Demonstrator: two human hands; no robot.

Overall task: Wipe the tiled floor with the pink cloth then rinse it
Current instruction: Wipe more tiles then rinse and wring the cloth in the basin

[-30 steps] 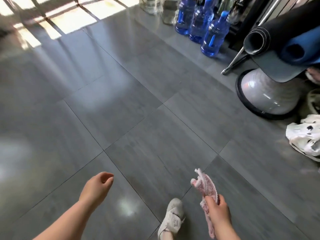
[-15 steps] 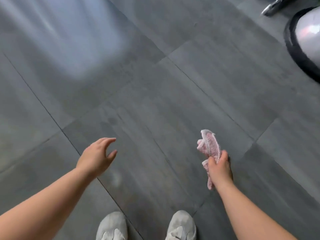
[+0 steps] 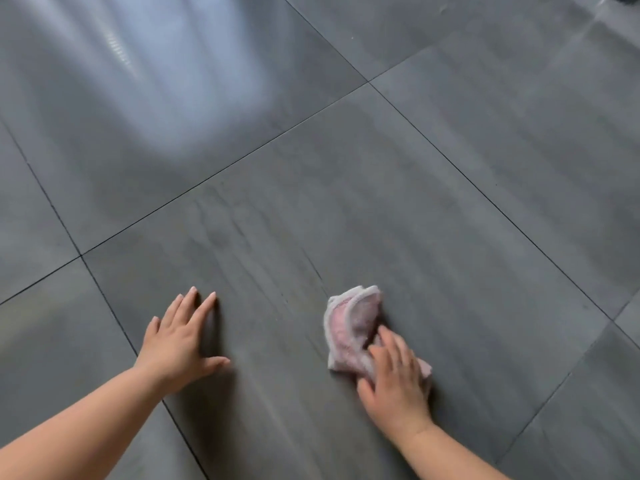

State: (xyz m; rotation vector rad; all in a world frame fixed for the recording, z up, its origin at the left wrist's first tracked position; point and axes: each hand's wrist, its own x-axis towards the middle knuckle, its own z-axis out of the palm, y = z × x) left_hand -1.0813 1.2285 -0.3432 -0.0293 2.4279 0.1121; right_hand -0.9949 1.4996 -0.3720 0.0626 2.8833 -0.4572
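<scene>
Left hand (image 3: pixel 180 341) flat on the tiled floor (image 3: pixel 433 188), fingers splayed, holding nothing: good as a brace. Right of it, right hand (image 3: pixel 394 382) pressing the bunched pink cloth (image 3: pixel 349 327) down on the same tile. Best spread flatter, pressed evenly, swept in overlapping strokes.

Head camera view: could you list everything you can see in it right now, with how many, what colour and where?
Floor tiles: several, dark grey, filling the whole view, split by thin dark grout lines.
Glare: one, pale bluish, on the tiles at upper left.
Cloth: one, pink with pale edging, bunched on the tile at lower right.
Left hand: one, flat on the tile, fingers spread, lower left.
Right hand: one, pressing on the cloth's near end.
</scene>
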